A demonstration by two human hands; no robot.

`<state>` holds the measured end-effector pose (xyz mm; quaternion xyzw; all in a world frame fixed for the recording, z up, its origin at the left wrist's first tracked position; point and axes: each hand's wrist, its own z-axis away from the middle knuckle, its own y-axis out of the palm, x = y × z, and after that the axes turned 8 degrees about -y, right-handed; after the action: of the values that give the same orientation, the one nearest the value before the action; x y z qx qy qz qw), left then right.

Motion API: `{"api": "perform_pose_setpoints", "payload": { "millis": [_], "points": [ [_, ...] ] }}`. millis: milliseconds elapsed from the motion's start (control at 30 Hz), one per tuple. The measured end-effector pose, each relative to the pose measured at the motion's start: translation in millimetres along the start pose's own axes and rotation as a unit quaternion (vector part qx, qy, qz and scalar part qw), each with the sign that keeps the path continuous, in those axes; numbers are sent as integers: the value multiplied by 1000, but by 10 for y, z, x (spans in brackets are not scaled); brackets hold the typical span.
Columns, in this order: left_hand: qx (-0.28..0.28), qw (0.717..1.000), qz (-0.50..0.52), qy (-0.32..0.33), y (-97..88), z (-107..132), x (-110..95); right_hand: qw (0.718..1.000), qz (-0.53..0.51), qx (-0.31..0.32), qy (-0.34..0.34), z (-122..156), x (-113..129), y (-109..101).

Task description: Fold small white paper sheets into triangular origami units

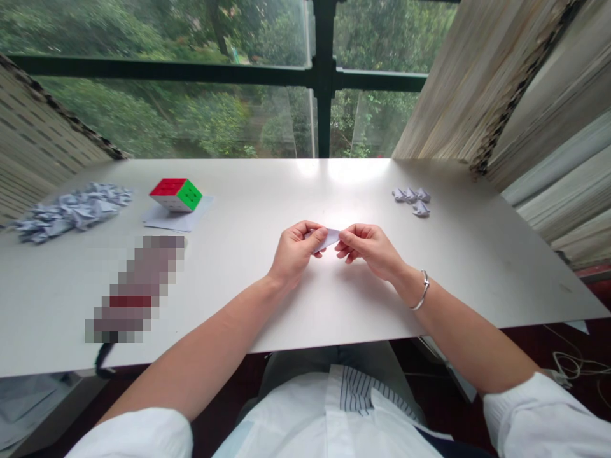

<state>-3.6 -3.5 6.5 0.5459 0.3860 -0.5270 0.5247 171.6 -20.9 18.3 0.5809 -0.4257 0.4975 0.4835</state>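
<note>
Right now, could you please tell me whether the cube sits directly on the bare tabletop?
No, white paper lies beneath the cube, its edges showing around it.

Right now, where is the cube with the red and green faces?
In the head view, the cube sits on white paper on the left side of the table, just right of the folded paper pile.

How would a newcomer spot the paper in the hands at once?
Find the white table before the window, then its middle, where the left hand and right hand nearly meet. The small white paper spans the gap between them. Unlike the heaped folded papers at far left and the folded pieces at right, it alone is held.
</note>
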Motion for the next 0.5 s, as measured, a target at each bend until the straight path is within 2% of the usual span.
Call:
{"api": "perform_pose_setpoints", "payload": {
  "millis": [100,267,500],
  "points": [
    [3,1000,10,-19,17,20,-16,999,-14,-29,-8,-15,-30,10],
    [39,996,-11,-74,43,66,-89,996,-27,-79,-41,-39,-68,2],
    [30,994,22,-103,8,73,-131,997,4,-28,-72,-11,-73,38]
  ]
}}
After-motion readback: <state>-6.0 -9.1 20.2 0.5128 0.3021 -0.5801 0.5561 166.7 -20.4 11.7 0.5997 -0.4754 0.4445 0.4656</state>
